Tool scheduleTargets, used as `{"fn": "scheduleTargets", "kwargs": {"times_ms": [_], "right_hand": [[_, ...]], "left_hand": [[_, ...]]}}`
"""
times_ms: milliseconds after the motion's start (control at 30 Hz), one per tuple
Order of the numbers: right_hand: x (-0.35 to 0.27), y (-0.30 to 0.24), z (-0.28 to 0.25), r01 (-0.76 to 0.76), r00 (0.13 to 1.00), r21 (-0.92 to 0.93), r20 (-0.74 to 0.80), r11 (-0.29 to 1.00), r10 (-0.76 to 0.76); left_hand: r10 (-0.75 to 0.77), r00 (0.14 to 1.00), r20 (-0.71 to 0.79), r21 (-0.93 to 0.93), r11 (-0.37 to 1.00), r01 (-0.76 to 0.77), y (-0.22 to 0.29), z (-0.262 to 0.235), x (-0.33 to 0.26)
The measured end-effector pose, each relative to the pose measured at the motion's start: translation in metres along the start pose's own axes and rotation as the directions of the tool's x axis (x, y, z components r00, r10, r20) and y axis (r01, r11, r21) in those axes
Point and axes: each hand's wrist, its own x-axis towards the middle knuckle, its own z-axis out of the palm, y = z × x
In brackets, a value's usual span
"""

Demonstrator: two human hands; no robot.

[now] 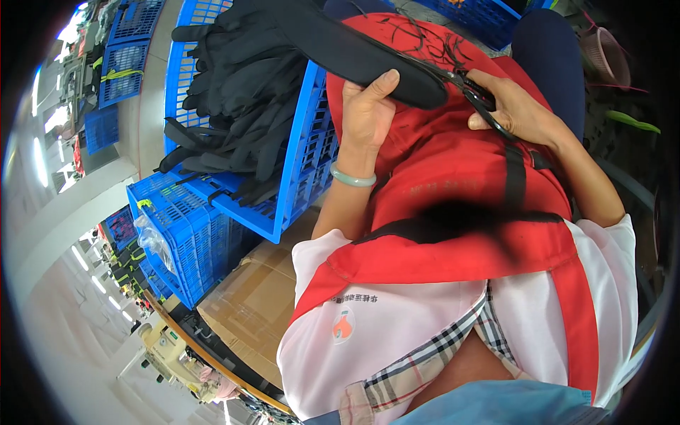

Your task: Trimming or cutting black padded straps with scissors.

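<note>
My left hand point(368, 112) pinches a long black padded fabric strip point(354, 55) near its rounded end, thumb on top. The strip runs up and to the left, over a heap of similar black pieces point(237, 78). In my right hand point(513, 106) is a pair of scissors point(484, 113) with black handles, fingers wrapped round the loops. Their blades point left and lie along the strip's edge, close to its rounded end; whether they are parted I cannot tell. Both hands are above the red apron point(439, 163) on my lap.
The heap fills a blue plastic crate point(304, 142) at my left. Below it stand another blue crate point(191, 227) and a cardboard box point(255, 304). Loose dark threads point(432, 39) lie on the apron. A pink basket point(608, 57) is at the far right.
</note>
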Motion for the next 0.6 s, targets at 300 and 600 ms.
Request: {"fn": "scheduleTargets", "kwargs": {"times_ms": [300,600], "right_hand": [[0.006,-0.006,-0.001,-0.035,0.997,-0.081,0.059,0.996,0.040],[0.011,-0.007,0.005,0.070,0.997,-0.137,-0.014,0.988,-0.073]], "left_hand": [[0.012,1.000,0.003,0.024,1.000,-0.012,0.003,0.001,0.001],[-0.007,1.000,-0.002,0.018,1.000,0.007,0.002,0.007,-0.002]]}}
